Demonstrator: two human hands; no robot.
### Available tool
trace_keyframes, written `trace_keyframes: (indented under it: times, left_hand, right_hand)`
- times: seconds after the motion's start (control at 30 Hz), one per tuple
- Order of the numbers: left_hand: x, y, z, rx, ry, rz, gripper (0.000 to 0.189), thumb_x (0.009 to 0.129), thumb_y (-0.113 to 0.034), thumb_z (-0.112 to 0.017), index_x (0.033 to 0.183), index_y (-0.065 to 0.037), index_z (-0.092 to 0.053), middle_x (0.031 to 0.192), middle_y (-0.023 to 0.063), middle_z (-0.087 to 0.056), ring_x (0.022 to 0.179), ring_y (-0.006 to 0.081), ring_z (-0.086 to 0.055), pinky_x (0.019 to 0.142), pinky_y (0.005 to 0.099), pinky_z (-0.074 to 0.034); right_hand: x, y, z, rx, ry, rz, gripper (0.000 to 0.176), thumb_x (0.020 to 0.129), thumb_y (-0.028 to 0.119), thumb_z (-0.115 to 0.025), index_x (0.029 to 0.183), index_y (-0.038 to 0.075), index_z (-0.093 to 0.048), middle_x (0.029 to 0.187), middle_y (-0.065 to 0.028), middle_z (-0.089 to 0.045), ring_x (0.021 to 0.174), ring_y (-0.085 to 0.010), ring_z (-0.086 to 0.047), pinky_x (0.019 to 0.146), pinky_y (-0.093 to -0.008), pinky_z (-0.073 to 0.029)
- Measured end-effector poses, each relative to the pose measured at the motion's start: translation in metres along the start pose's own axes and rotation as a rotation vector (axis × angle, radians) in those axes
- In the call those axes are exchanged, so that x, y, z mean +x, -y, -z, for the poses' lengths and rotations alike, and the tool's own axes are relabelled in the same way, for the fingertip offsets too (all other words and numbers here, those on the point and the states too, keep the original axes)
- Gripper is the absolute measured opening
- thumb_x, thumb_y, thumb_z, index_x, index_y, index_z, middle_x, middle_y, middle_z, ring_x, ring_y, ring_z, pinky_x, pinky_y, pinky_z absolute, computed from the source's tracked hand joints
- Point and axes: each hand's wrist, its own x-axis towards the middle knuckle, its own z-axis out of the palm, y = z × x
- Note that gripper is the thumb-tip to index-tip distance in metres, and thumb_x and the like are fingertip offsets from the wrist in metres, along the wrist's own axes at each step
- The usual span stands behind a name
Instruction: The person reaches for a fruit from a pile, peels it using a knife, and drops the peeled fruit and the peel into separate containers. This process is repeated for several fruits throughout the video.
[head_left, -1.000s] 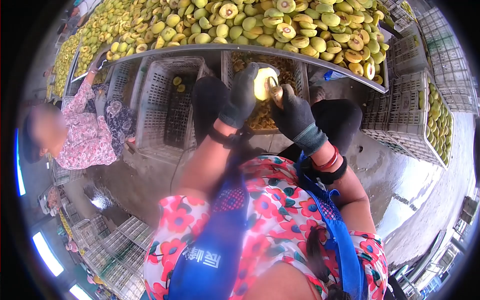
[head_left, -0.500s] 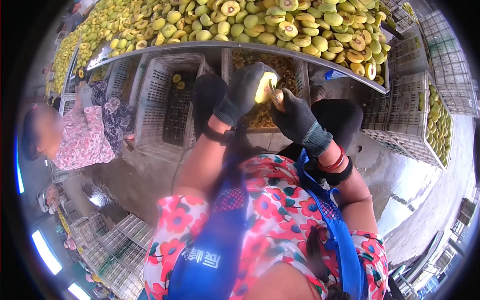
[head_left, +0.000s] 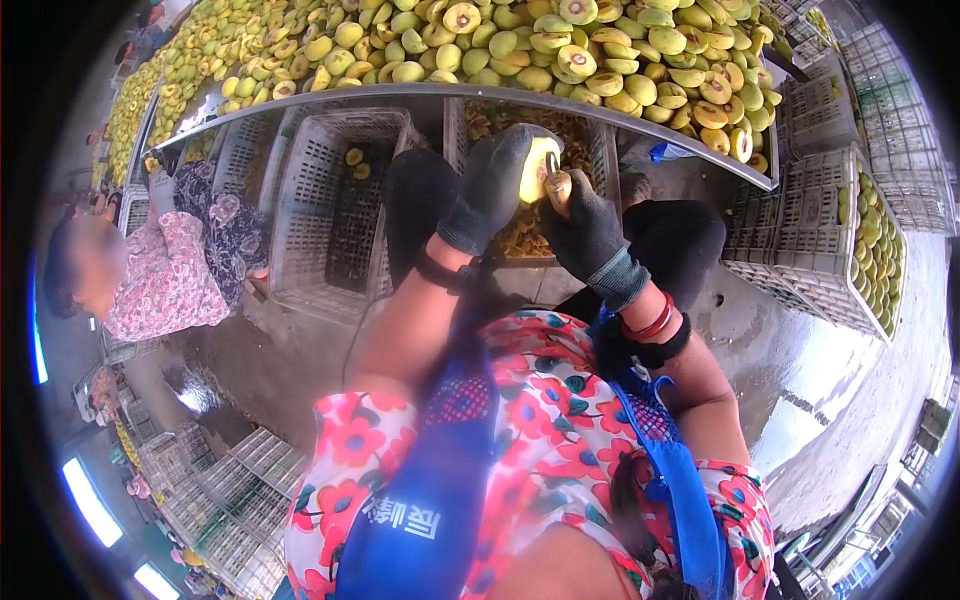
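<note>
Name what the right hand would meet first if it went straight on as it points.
The yellow fruit in the left hand; the right hand seems to touch it, though depth is unclear.

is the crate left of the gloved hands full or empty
Nearly empty: the crate's bare mesh floor shows, with only a few yellow fruit pieces near its back.

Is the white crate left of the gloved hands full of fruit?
No, the white crate holds only a few yellow fruit pieces at its far end.
</note>
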Motion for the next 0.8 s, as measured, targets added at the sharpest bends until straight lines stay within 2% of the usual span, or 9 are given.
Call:
trace_keyframes:
  times: [0.07, 0.17, 0.27, 0.37, 0.47, 0.6, 0.67, 0.77, 0.8]
  left_hand:
    - [0.000, -0.001, 0.000, -0.049, -0.009, 0.021, 0.016, 0.082, -0.009, -0.053, 0.096, -0.003, -0.057, 0.088, 0.0146, -0.063, 0.080, 0.0299, -0.064, 0.068, 0.0346, -0.050]
    - [0.000, -0.011, 0.002, 0.080, -0.026, -0.078, 0.017, 0.083, -0.010, -0.051, 0.096, -0.002, -0.057, 0.087, 0.0148, -0.063, 0.081, 0.0298, -0.063, 0.068, 0.0345, -0.050]
    - [0.003, -0.016, 0.006, -0.031, -0.003, 0.023, 0.018, 0.081, -0.011, -0.053, 0.096, -0.002, -0.057, 0.087, 0.0153, -0.063, 0.082, 0.0302, -0.063, 0.068, 0.0350, -0.051]
    - [0.005, -0.014, 0.011, 0.166, 0.108, -0.089, 0.018, 0.086, -0.016, -0.049, 0.093, -0.001, -0.058, 0.089, 0.0155, -0.063, 0.080, 0.0319, -0.062, 0.069, 0.0360, -0.050]
    - [0.010, -0.006, 0.013, 0.304, 0.208, -0.161, 0.023, 0.091, -0.020, -0.043, 0.092, -0.001, -0.058, 0.086, 0.0161, -0.063, 0.077, 0.0325, -0.062, 0.067, 0.0370, -0.049]
    - [0.011, -0.008, 0.011, 0.110, 0.233, 0.204, 0.024, 0.093, -0.020, -0.041, 0.092, -0.002, -0.057, 0.076, 0.0157, -0.062, 0.074, 0.0322, -0.062, 0.067, 0.0373, -0.049]
    - [0.011, -0.012, 0.012, 0.035, 0.262, 0.437, 0.025, 0.093, -0.021, -0.041, 0.092, -0.003, -0.058, 0.073, 0.0157, -0.062, 0.074, 0.0321, -0.062, 0.068, 0.0375, -0.049]
    - [0.006, 0.005, 0.016, 0.419, 0.340, -0.080, 0.037, 0.095, -0.030, -0.034, 0.090, -0.003, -0.059, 0.079, 0.0182, -0.063, 0.076, 0.0321, -0.062, 0.073, 0.0369, -0.048]
    - [0.006, 0.008, 0.015, 0.267, 0.337, 0.068, 0.043, 0.096, -0.035, -0.031, 0.093, -0.003, -0.060, 0.083, 0.0146, -0.063, 0.079, 0.0269, -0.061, 0.074, 0.0347, -0.047]
  right_hand:
    - [-0.001, 0.004, -0.002, 0.042, -0.040, 0.017, 0.029, 0.078, 0.011, -0.063, 0.100, 0.003, -0.047, 0.074, -0.0217, -0.059, 0.072, -0.0426, -0.059, 0.056, -0.0428, -0.046]
    - [-0.002, 0.002, 0.000, 0.049, -0.005, 0.040, 0.028, 0.078, 0.010, -0.063, 0.100, 0.003, -0.047, 0.075, -0.0214, -0.059, 0.073, -0.0422, -0.059, 0.056, -0.0419, -0.046]
    - [-0.001, 0.006, 0.004, 0.055, 0.024, 0.062, 0.027, 0.078, 0.010, -0.062, 0.100, 0.003, -0.047, 0.075, -0.0211, -0.059, 0.073, -0.0424, -0.059, 0.056, -0.0413, -0.046]
    - [-0.001, 0.006, 0.007, 0.030, 0.101, 0.059, 0.028, 0.079, 0.010, -0.062, 0.100, 0.002, -0.047, 0.075, -0.0210, -0.058, 0.069, -0.0417, -0.058, 0.057, -0.0416, -0.046]
    - [-0.002, -0.007, 0.004, 0.082, 0.060, 0.195, 0.023, 0.082, 0.011, -0.060, 0.100, 0.002, -0.048, 0.067, -0.0129, -0.057, 0.054, -0.0289, -0.058, 0.050, -0.0359, -0.045]
    - [-0.004, -0.005, 0.013, 0.605, 0.421, -0.245, 0.016, 0.086, 0.011, -0.055, 0.099, 0.004, -0.048, 0.063, -0.0004, -0.050, 0.045, -0.0096, -0.048, 0.040, -0.0245, -0.039]
    - [-0.005, -0.004, 0.015, 0.713, 0.517, -0.338, 0.013, 0.087, 0.010, -0.053, 0.098, 0.005, -0.048, 0.064, 0.0033, -0.047, 0.044, -0.0045, -0.045, 0.037, -0.0201, -0.036]
    - [-0.008, -0.011, 0.001, 0.806, 0.461, -0.423, 0.014, 0.086, 0.009, -0.053, 0.098, 0.005, -0.048, 0.063, 0.0008, -0.048, 0.043, -0.0067, -0.045, 0.037, -0.0216, -0.037]
    - [-0.008, -0.013, -0.002, 0.746, 0.449, -0.345, 0.014, 0.086, 0.009, -0.054, 0.098, 0.005, -0.048, 0.062, 0.0003, -0.048, 0.043, -0.0074, -0.045, 0.037, -0.0220, -0.037]
